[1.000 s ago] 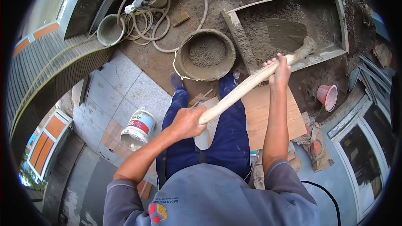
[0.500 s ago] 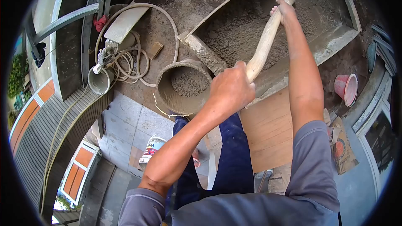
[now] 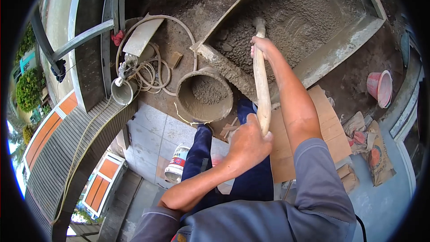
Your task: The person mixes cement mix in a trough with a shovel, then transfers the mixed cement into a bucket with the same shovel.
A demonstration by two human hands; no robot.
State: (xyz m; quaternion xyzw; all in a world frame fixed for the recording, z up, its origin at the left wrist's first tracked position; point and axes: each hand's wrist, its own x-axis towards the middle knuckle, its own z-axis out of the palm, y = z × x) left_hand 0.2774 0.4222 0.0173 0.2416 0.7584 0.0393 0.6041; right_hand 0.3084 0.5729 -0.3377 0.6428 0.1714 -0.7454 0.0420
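Note:
My left hand (image 3: 251, 145) is wrapped round the butt end of a hoe's thick wooden handle (image 3: 261, 80), just in front of my legs. Further up the same handle, my right hand (image 3: 263, 48) grips it near the head. The hoe's mortar-caked top shows at the far end, while its blade is hidden in the wet grey mortar (image 3: 304, 22). That mortar lies in a big mixing trough (image 3: 347, 53) with crusted edges. Just left of the handle, a round bucket (image 3: 186, 103) stands by the trough's near corner with mortar inside.
A coiled hose (image 3: 192, 47) and a small pail (image 3: 122, 93) lie to the left. A white paint bucket (image 3: 178, 161) is beside my left leg. On the right are a plywood sheet (image 3: 309, 139), a red bucket (image 3: 378, 89) and torn cement bags (image 3: 378, 157).
Both hands have drawn the hoe left and back toward my body, its head moving from the trough's far side to its near-left part. The view has shifted slightly.

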